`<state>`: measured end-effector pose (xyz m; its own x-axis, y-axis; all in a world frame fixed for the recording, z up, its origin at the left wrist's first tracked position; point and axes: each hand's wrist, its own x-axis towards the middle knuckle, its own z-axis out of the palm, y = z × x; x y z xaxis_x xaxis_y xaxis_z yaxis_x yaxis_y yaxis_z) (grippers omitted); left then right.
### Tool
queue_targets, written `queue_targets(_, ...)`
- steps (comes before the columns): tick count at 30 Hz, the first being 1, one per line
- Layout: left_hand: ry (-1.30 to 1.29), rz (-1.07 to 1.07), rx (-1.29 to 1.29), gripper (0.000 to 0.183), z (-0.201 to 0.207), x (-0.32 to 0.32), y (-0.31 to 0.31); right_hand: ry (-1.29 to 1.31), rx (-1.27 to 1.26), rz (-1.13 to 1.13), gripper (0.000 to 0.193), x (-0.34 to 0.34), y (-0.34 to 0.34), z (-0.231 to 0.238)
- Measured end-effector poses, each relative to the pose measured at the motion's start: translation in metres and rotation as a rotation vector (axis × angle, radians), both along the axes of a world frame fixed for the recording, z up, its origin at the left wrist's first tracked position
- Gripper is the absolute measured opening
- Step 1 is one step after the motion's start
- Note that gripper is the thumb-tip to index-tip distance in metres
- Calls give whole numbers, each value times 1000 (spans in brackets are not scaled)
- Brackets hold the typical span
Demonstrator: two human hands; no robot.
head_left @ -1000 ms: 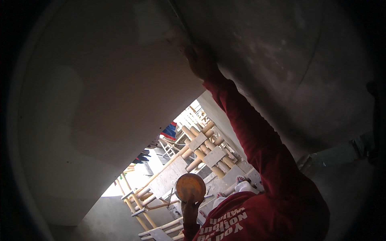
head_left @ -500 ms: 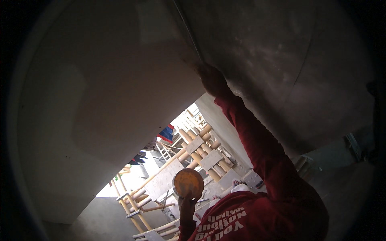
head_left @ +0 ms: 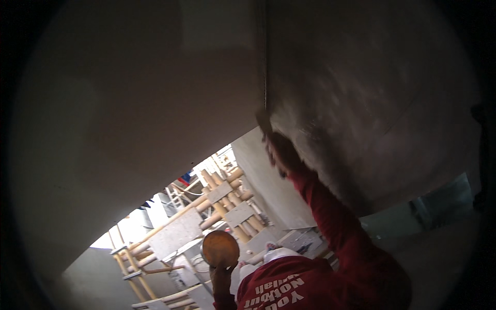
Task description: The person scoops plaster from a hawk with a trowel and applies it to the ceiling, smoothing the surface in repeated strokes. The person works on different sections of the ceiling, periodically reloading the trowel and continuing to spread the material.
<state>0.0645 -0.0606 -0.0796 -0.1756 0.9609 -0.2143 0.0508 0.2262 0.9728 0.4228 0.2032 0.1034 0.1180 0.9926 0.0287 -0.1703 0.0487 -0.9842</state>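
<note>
My left hand (head_left: 221,278), low in the view, is closed around the lower side of a round, shallow tub (head_left: 220,249) with an orange-brown face. My raised right hand (head_left: 285,154), in a red sleeve, grips a short, flat-ended dark tool (head_left: 264,121). Blur and shade hide whether it is a brush or a scraper. Its end meets the lower part of a dark seam (head_left: 265,77). This seam runs between a smooth pale panel (head_left: 150,119) on the left and a grey plastered surface (head_left: 372,103) on the right.
Below the panel's edge, bamboo-like poles (head_left: 222,209) and flat boards (head_left: 175,233) form a platform. My feet (head_left: 271,247) show beyond the red shirt (head_left: 289,279). A grey wall (head_left: 268,181) stands behind my right arm. Bright light enters at the lower left.
My right hand has come down along the seam, and the tool now shows beyond its fingers. The view has turned, bringing the seam near upright. The tub has shifted left and lower in view.
</note>
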Motion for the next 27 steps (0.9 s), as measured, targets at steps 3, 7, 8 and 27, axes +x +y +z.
queue_targets(3, -340, 105, -154, 45, -12, -4, -1, -308, -192, 27, 37, -4, -62, -75)
queue_targets(7, -431, 27, -203, 62, -37, -6, 7, -678, -520, 115, 63, 8, -160, -180)
queue_targets(8, -609, 110, -239, 61, -46, -4, 9, -805, -553, 167, 62, 16, -187, -204)
queue_targets(27, -633, -295, -54, 50, -18, -60, 53, -475, -637, 128, 33, -28, -287, -206)
